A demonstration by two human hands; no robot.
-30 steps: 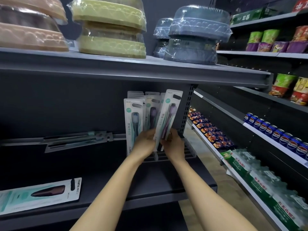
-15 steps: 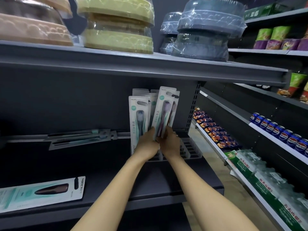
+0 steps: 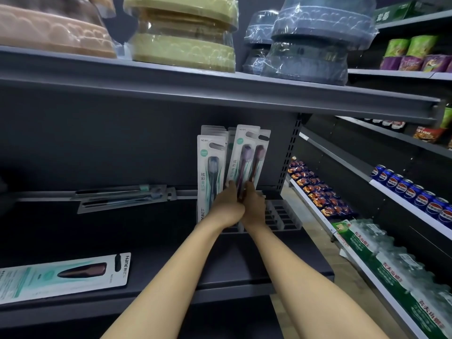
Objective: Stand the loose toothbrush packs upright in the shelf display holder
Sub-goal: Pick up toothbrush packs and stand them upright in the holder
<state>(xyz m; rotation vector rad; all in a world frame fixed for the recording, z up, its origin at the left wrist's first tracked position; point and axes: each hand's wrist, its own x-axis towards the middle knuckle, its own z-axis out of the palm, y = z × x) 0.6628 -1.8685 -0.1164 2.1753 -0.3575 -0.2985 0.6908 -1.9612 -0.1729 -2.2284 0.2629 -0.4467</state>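
Observation:
A clear slotted display holder (image 3: 281, 216) sits at the right end of the dark shelf (image 3: 244, 265). Several toothbrush packs stand upright in it, among them a teal-and-black pack (image 3: 210, 172) at the left front. My left hand (image 3: 226, 207) and my right hand (image 3: 254, 206) meet in front of the holder, both gripping the lower part of a purple-brush pack (image 3: 242, 155) that leans slightly right. A maroon-brush pack (image 3: 260, 155) stands just behind it. One loose pack (image 3: 66, 275) lies flat near the shelf's front left. Two more loose packs (image 3: 122, 198) lie flat at the back.
An upper shelf (image 3: 220, 89) hangs low overhead, loaded with wrapped stacks of basins (image 3: 183, 35). To the right, adjoining shelves carry snack bags (image 3: 315, 189), blue cans (image 3: 411, 192) and wrapped water bottle packs (image 3: 391, 263).
The purple-brush pack has gone from tilted to nearly upright and closer to the standing packs. Both hands stayed on its lower part. The view moved closer to the shelf.

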